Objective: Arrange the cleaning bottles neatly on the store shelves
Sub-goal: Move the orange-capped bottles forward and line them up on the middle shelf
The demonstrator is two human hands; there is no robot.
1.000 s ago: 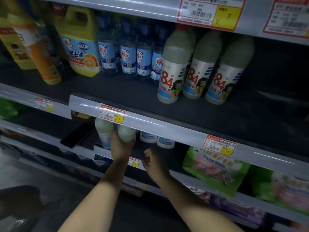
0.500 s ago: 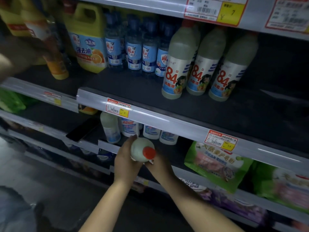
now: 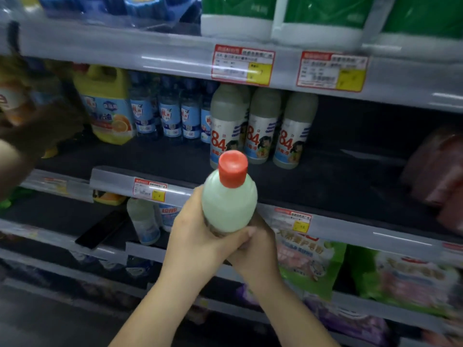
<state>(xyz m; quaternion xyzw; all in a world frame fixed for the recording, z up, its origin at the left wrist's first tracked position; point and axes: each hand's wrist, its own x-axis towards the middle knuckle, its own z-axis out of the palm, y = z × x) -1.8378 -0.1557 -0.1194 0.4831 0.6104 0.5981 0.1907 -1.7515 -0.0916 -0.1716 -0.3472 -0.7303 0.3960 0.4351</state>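
Observation:
A pale green disinfectant bottle (image 3: 229, 206) with a red cap sits upright in both my hands, in front of the middle shelf's edge. My left hand (image 3: 200, 236) wraps round its lower body from the left. My right hand (image 3: 255, 246) grips its base from the right, partly hidden behind the bottle. Three matching "84" bottles (image 3: 260, 126) stand in a row on the middle shelf (image 3: 325, 186) behind it. More of the same bottles (image 3: 144, 221) stand on the lower shelf.
Small blue-labelled bottles (image 3: 170, 113) and a yellow detergent jug (image 3: 107, 103) stand left of the "84" row. A dark phone (image 3: 100, 231) lies on the lower shelf. Green bags (image 3: 310, 261) fill the lower right. A blurred person's arm (image 3: 22, 126) intrudes at the left.
My left hand pulled one bottle off the lower shelf and lifted it; my right hand joined at its base. Now the bottle is raised upright to the middle shelf's height.

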